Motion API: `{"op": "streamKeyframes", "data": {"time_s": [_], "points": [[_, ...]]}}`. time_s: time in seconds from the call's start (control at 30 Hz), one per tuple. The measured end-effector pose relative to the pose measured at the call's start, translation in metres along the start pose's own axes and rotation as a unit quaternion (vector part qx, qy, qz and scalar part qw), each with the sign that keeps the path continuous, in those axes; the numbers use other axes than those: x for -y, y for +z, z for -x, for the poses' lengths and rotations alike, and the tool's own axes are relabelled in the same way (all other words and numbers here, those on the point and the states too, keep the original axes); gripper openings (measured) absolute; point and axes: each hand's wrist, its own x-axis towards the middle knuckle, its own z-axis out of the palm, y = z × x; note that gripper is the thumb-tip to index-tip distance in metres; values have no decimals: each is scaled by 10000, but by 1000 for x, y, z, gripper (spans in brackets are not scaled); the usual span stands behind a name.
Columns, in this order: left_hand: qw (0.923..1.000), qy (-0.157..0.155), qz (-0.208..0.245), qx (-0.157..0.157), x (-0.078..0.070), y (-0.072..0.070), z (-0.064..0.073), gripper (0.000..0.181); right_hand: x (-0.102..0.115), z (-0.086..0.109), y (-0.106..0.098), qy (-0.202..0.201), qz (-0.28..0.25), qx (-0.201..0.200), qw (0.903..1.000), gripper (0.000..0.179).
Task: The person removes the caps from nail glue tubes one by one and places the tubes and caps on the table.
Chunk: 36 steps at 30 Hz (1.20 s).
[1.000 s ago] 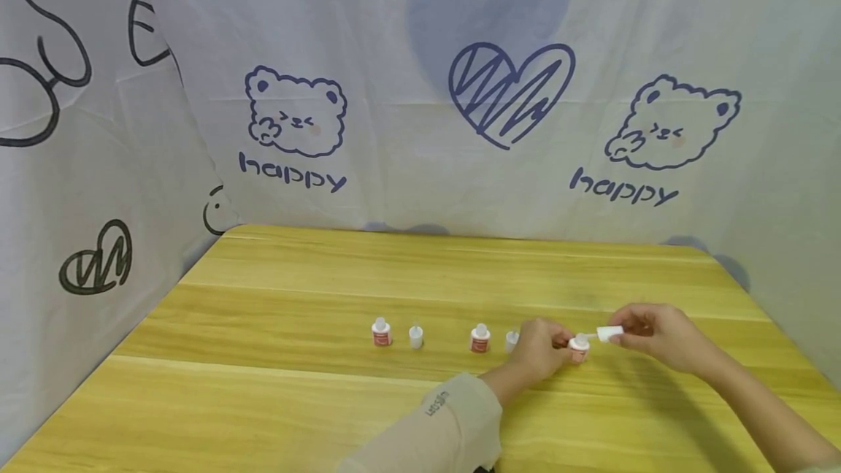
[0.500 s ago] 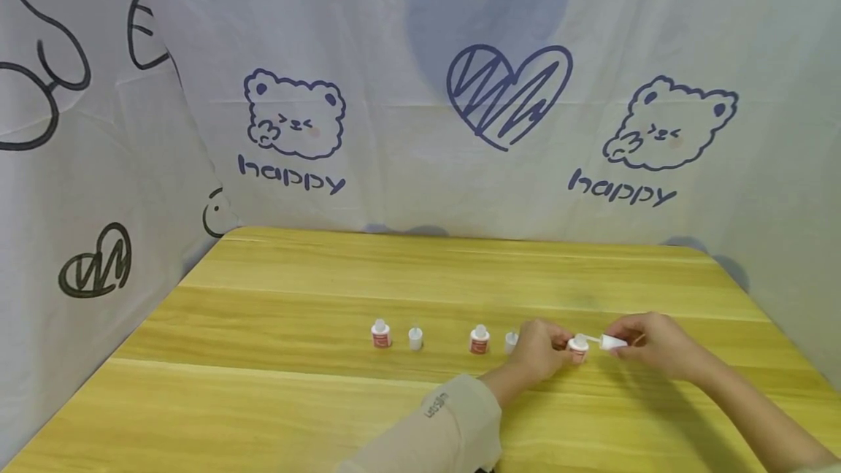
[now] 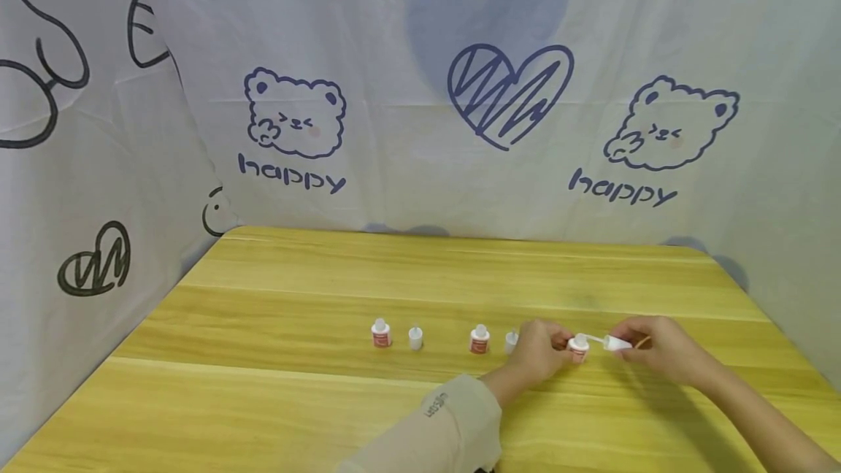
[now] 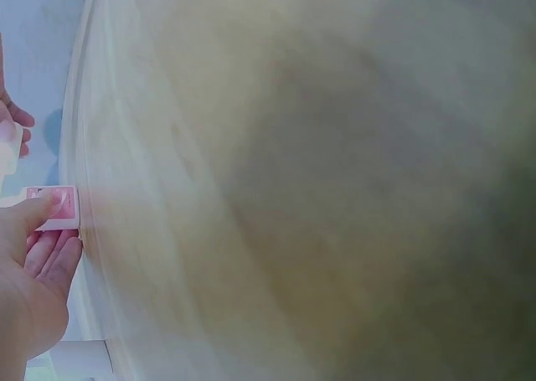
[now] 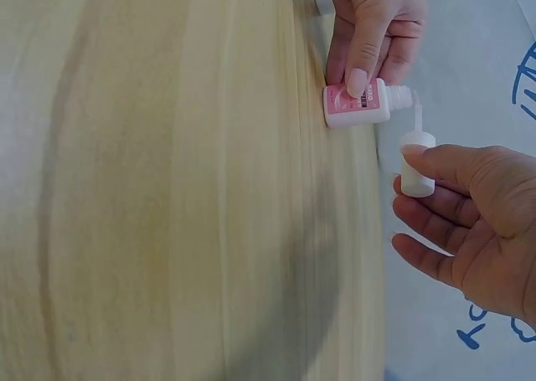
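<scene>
My left hand (image 3: 540, 349) pinches a small white bottle (image 3: 578, 347) with a pink label, which stands uncapped on the table. In the right wrist view its thumb lies across the label of that bottle (image 5: 356, 105). Between thumb and fingers, my right hand (image 3: 666, 349) holds a white brush cap (image 3: 616, 344). The thin brush stem (image 5: 418, 113) points out of the cap, its tip right at the bottle's mouth. In the left wrist view, the left thumb (image 4: 38, 209) presses the pink label, and the right hand shows partly at the left edge.
To the left on the wood-grain table (image 3: 263, 400) stand two similar uncapped bottles, one in the middle (image 3: 479, 341) and one further left (image 3: 381, 334). Each has a brush cap beside it, the left one (image 3: 415, 339) standing stem up, the other (image 3: 512, 342) partly behind my left hand. A printed curtain (image 3: 394, 188) hangs behind.
My right hand has lowered slightly and tilted the brush cap, so its stem now slants up toward the bottle's mouth. The left hand and bottle have stayed in place.
</scene>
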Motion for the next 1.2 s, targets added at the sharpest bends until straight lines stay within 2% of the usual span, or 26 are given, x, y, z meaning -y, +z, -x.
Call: {"op": "streamKeyframes", "data": {"time_s": [0.1, 0.3, 0.5, 0.73, 1.0, 1.2], "points": [[9999, -29, 116, -14, 1, 1, 0, 16, -1, 2, 1, 11, 10, -98, 10000, 12], [9994, -120, 331, -48, 2, 1, 0, 16, -5, 4, 7, 314, -124, -314, 9989, 15], [9996, 9, 289, -58, 3, 0, 0, 16, -11, 6, 19, 532, -424, -563, 9961, 17], [9996, 129, 232, -18, 5, 1, -1, 15, -9, 8, 31, 757, -574, -787, 9924, 29], [9994, 108, 329, 1, 6, 2, -1, 15, -6, 8, 38, 1053, -965, -926, 9854, 27], [9991, 101, 402, -3, 7, 3, -1, 17, -7, 9, 44, 1107, -689, -1274, 9832, 23]]}}
